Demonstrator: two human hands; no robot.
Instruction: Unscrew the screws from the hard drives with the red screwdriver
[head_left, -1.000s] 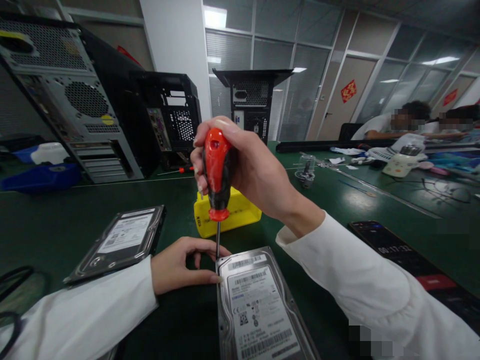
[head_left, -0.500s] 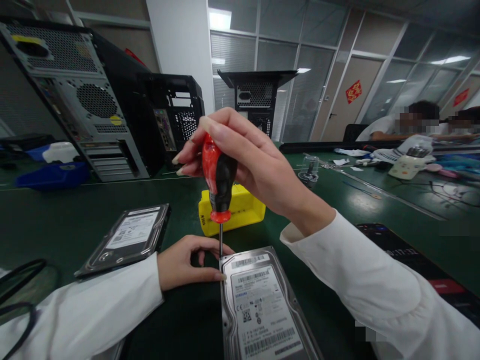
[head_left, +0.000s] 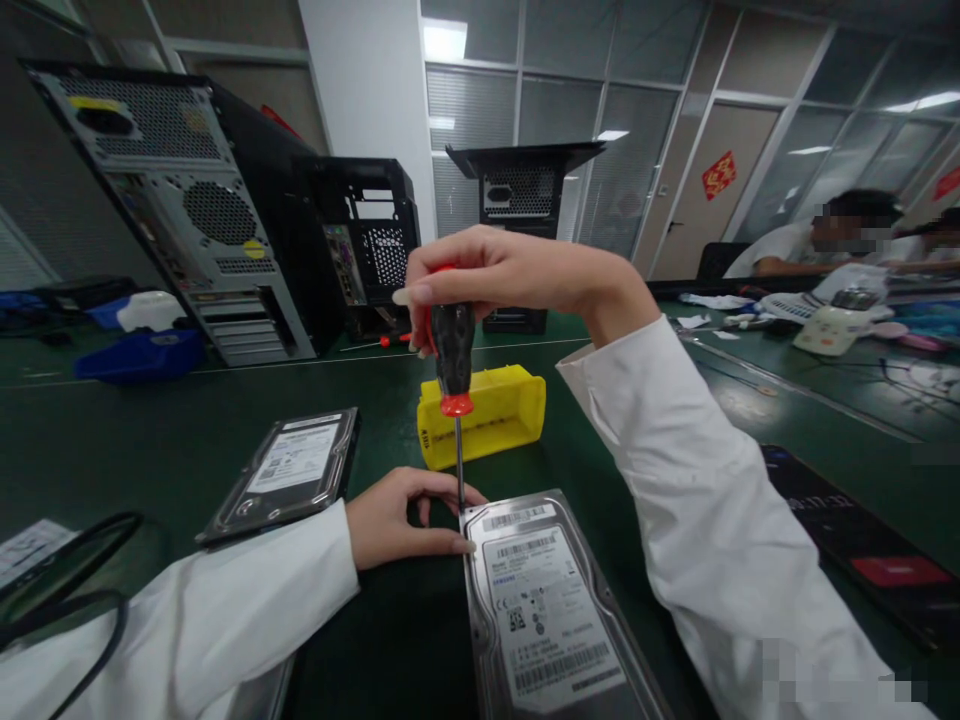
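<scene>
My right hand (head_left: 480, 280) is wrapped round the top of a red and black screwdriver (head_left: 454, 350), which stands upright. The screwdriver's tip meets the top left corner of a silver hard drive (head_left: 551, 610) with a white label. At that same corner my left hand (head_left: 401, 520) holds the drive's edge, thumb on the near side and fingers behind the shaft. Whether a screw sits under the tip cannot be made out. Just behind the drive lies a yellow bin (head_left: 506, 410) on its side. A second hard drive (head_left: 300, 460) rests left of my left hand.
Computer cases (head_left: 262, 200) stand at the back left, with another case (head_left: 521, 195) at the centre back. A blue bin (head_left: 142, 355) is at the left, near black cables (head_left: 67, 600). A phone (head_left: 862, 540) lies right. People (head_left: 847, 235) sit at the far right.
My right hand has turned on the screwdriver handle, its wrist now raised and farther right. The whole view has shifted slightly. My left hand stays at the drive's corner.
</scene>
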